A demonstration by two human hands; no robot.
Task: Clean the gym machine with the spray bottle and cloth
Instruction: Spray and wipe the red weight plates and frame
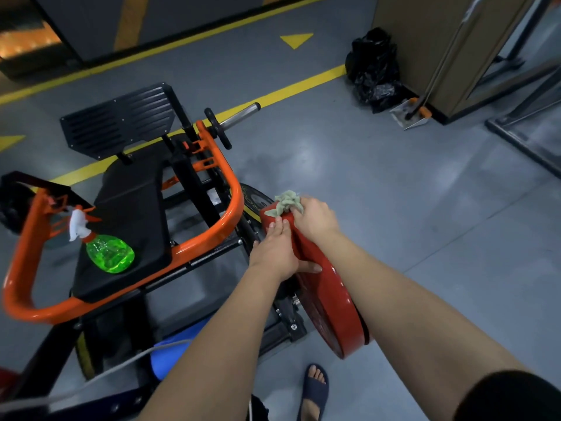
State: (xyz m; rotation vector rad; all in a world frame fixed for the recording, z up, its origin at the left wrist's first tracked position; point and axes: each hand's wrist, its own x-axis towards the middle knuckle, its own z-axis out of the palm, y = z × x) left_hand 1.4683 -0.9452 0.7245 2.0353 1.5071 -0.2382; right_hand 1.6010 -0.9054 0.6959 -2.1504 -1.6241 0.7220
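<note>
The gym machine has an orange frame [233, 205] and a black seat pad [130, 214]. On its right side stands a red weight plate [331, 302] on edge. My right hand [315, 220] grips a crumpled pale green cloth [287, 202] against the plate's top rim. My left hand [274, 249] holds the plate's rim just below, thumb on the right face and fingers on top. A green spray bottle [109, 252] with a white trigger head lies on the seat pad, untouched.
A black footplate [121, 120] and a chrome bar [239, 115] stand at the machine's far end. A black rubbish bag [375, 69] and a dustpan [409, 117] lie by a wooden cabinet [437, 50]. My sandalled foot [315, 387] is on the grey floor.
</note>
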